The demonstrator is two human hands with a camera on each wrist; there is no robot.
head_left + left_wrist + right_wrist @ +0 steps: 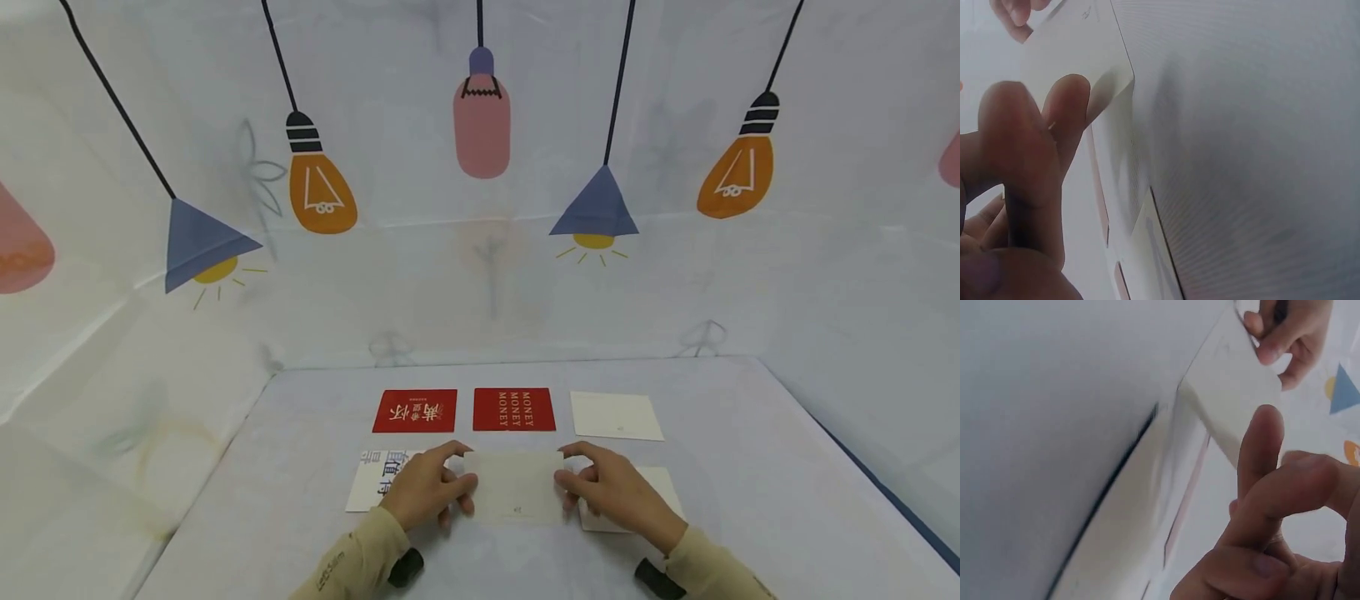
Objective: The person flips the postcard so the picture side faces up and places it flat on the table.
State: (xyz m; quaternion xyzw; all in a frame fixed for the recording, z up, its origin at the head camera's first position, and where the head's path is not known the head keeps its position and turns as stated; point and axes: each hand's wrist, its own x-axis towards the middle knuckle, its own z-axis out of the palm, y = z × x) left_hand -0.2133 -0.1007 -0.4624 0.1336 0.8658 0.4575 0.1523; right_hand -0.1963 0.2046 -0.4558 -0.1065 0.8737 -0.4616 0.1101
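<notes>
A cream card [514, 483] with a tiny mark near its lower edge is held between both hands, just off the white table. My left hand [429, 485] pinches its left edge between thumb and fingers. On the opposite edge, my right hand [621, 493] grips it in the same way. Beneath the left hand lies a white card with dark blue characters [365, 486], partly covered. Another cream card or small stack [663, 486] lies under the right hand. In the right wrist view the held card [1225, 381] stands tilted above the table.
Behind the hands lie a red card with white characters [415, 411], a red card printed MONEY [487, 410] and a cream card [617, 415], in a row. The white table [255, 533] meets a white cloth wall [420, 292] with printed lamps at the back.
</notes>
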